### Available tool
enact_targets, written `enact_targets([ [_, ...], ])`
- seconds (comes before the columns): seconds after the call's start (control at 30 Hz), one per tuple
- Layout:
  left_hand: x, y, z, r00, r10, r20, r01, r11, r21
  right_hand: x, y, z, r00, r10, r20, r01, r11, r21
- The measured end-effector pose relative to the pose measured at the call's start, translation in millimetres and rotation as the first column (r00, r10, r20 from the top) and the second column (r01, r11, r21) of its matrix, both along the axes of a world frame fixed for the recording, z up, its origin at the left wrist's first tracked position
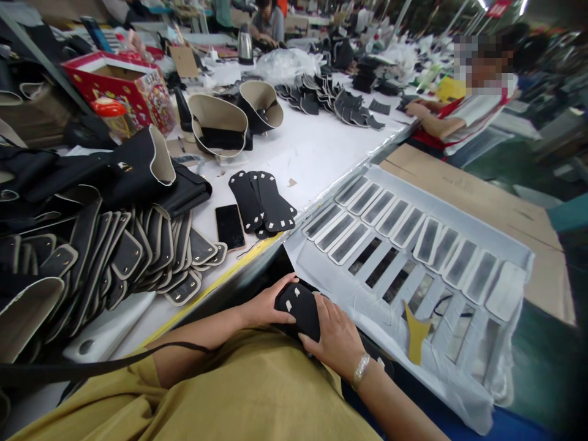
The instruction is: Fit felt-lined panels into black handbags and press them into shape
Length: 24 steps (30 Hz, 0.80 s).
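Close to my body, my left hand (pixel 267 304) and my right hand (pixel 334 331) are both closed around a black bag piece (pixel 301 309). Small white marks show at its upper end, and its lower part is partly hidden under my right hand. My left thumb presses on the face of the piece while my right fingers wrap its far edge. Several similar black pieces (pixel 264 202) with white marks lie in a loose pile on the table's near edge. A dark phone (pixel 229 226) rests just left of that pile.
Stacked black straps (pixel 138 251) and bag bodies (pixel 131 162) crowd the left. Pale-rimmed strips (pixel 390 214) lie on a slotted, sheet-covered rack (pixel 321 263) at right, with a yellow piece (pixel 417 334) on it. A red box (pixel 119 86) stands behind. A co-worker (pixel 463 116) sits at the far right.
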State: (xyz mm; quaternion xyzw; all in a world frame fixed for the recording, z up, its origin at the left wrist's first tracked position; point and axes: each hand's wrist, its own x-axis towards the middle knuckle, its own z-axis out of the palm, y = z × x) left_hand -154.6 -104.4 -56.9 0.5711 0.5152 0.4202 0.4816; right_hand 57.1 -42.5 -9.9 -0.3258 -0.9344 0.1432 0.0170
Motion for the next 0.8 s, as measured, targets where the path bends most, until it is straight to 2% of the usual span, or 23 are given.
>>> enact_targets([
  [0.1, 4.9, -6.0, -6.7, 0.957, 0.093, 0.274, -0.064, 0.991, -0.115, 1.5, 8.2, 3.0, 0.999, -0.035, 0.024, 0.038, 0.994, -0.098],
  [0.2, 8.3, -8.1, -6.5, 0.906, 0.166, 0.390, -0.092, 0.975, -0.201, -1.9, 20.7, 9.3, 0.990, -0.093, 0.110, 0.118, 0.962, -0.246],
  [0.33, 7.4, -6.1, -2.7, 0.903, 0.205, 0.379, -0.119, 0.964, -0.238, -10.9, 33.3, 16.1, 0.984, -0.060, 0.169, 0.120, 0.919, -0.376],
  [0.5, 9.0, -1.7, -3.1, 0.866, 0.283, 0.413, -0.155, 0.936, -0.317, -15.6, 39.3, 15.1, 0.987, -0.055, 0.149, 0.119, 0.881, -0.459],
  [0.63, 13.4, 4.9, 3.3, 0.890, 0.347, 0.294, -0.242, 0.909, -0.338, -14.1, 45.7, 11.0, 0.993, -0.047, 0.104, 0.094, 0.858, -0.505],
  [0.8, 14.5, 10.4, 11.4, 0.928, 0.321, 0.191, -0.259, 0.921, -0.290, -17.9, 60.3, -1.5, 0.999, -0.033, 0.038, 0.049, 0.791, -0.610],
])
